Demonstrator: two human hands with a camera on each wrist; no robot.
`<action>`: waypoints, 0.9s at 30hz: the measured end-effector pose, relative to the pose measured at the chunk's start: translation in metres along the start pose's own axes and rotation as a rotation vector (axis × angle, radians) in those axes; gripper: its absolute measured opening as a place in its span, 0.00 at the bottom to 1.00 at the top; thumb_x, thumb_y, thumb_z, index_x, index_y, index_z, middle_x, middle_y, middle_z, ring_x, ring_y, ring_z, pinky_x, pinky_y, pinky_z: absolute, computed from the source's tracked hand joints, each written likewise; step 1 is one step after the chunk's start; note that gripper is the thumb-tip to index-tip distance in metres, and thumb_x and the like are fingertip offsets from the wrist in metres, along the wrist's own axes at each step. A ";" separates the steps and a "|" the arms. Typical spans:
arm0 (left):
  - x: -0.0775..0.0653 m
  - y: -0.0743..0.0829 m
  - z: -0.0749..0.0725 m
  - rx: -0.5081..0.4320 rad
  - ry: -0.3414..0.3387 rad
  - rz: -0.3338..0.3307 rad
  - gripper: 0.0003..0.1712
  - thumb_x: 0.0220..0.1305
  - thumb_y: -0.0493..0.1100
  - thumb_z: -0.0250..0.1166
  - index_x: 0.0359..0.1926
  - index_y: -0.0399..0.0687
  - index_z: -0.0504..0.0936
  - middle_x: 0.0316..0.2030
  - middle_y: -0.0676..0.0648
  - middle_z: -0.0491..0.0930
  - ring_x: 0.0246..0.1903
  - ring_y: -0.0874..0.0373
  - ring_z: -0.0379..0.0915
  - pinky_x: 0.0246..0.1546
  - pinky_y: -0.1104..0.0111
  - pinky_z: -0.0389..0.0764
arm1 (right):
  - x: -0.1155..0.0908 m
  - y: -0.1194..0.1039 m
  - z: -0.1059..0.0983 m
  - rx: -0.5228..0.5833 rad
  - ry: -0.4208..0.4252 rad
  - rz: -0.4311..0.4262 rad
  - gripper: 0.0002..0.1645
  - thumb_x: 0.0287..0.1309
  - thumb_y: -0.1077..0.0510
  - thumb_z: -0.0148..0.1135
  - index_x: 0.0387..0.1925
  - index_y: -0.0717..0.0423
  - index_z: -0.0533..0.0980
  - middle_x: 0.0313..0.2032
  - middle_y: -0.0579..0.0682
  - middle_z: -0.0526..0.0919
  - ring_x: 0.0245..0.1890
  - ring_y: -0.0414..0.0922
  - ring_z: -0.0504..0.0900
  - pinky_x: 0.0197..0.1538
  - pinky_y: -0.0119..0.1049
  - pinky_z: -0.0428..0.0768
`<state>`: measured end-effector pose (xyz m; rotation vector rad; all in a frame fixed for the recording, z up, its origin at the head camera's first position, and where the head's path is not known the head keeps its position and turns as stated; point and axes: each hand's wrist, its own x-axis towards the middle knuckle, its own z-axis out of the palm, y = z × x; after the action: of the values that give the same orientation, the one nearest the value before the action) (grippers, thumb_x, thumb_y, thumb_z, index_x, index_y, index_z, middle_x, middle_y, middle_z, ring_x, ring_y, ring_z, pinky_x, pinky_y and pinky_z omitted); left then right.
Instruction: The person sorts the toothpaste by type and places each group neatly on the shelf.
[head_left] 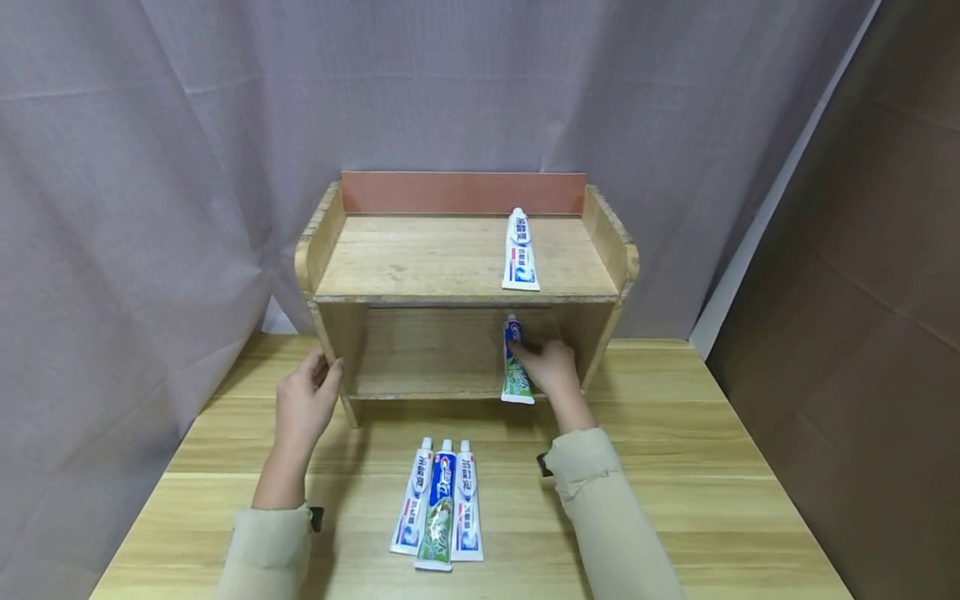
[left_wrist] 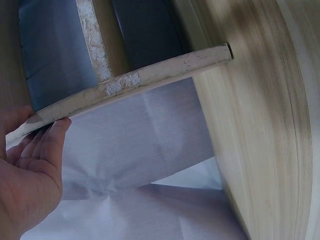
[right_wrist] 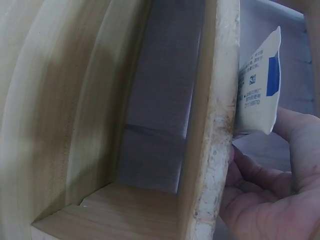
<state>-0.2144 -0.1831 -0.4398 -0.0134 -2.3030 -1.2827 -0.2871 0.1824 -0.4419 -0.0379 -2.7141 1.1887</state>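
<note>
On the lower board of a small wooden shelf [head_left: 427, 358], my right hand [head_left: 553, 372] holds a blue and green toothpaste tube [head_left: 517, 385], its cap toward the back. In the right wrist view, the flat end of that tube [right_wrist: 259, 95] sticks out past the board's edge, beside my right hand [right_wrist: 272, 197]. My left hand [head_left: 303, 402] pinches the front edge of the shelf's left side panel between thumb and fingers; the left wrist view shows this side panel [left_wrist: 165, 74] too. A white toothpaste tube [head_left: 520, 260] lies on the upper board, right of the middle.
On the table [head_left: 712, 483] in front of the shelf lie a left white tube [head_left: 412, 508], a blue and green tube [head_left: 438, 517] and a right white tube [head_left: 467, 508], side by side. A grey curtain [head_left: 450, 92] hangs behind; a brown surface [head_left: 847, 250] stands at the right.
</note>
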 end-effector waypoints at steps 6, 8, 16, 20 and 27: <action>-0.001 -0.001 0.000 0.001 0.003 0.005 0.17 0.71 0.41 0.63 0.57 0.40 0.81 0.52 0.35 0.83 0.51 0.42 0.83 0.51 0.60 0.85 | -0.007 0.000 -0.002 0.012 0.010 0.013 0.34 0.63 0.40 0.63 0.53 0.67 0.80 0.47 0.66 0.85 0.48 0.61 0.84 0.54 0.53 0.84; -0.001 -0.002 0.000 -0.001 0.002 0.007 0.17 0.71 0.41 0.63 0.57 0.40 0.81 0.52 0.35 0.83 0.51 0.42 0.83 0.51 0.60 0.85 | -0.009 -0.001 -0.002 0.021 0.015 0.012 0.33 0.63 0.40 0.64 0.53 0.67 0.80 0.47 0.65 0.86 0.48 0.60 0.84 0.54 0.52 0.84; 0.000 -0.001 0.000 0.000 -0.006 0.005 0.17 0.72 0.43 0.62 0.58 0.40 0.81 0.53 0.35 0.82 0.51 0.41 0.82 0.51 0.58 0.85 | -0.016 -0.007 -0.005 0.028 0.107 -0.030 0.26 0.62 0.43 0.66 0.47 0.61 0.84 0.41 0.60 0.88 0.41 0.58 0.86 0.47 0.51 0.86; -0.001 -0.001 0.000 0.001 0.001 0.013 0.17 0.72 0.43 0.62 0.57 0.40 0.81 0.53 0.35 0.83 0.51 0.41 0.82 0.51 0.57 0.85 | -0.017 -0.009 -0.006 0.036 0.127 -0.039 0.25 0.61 0.43 0.66 0.48 0.60 0.84 0.42 0.59 0.88 0.42 0.57 0.85 0.47 0.50 0.85; 0.000 -0.001 0.000 -0.007 0.013 0.027 0.17 0.72 0.41 0.62 0.57 0.39 0.81 0.52 0.35 0.83 0.50 0.41 0.83 0.51 0.59 0.85 | -0.019 -0.010 -0.008 0.053 0.115 -0.052 0.27 0.61 0.43 0.66 0.51 0.60 0.83 0.46 0.58 0.88 0.45 0.57 0.85 0.50 0.49 0.85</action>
<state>-0.2143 -0.1832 -0.4407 -0.0382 -2.2796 -1.2733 -0.2669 0.1799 -0.4319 -0.0273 -2.5681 1.2042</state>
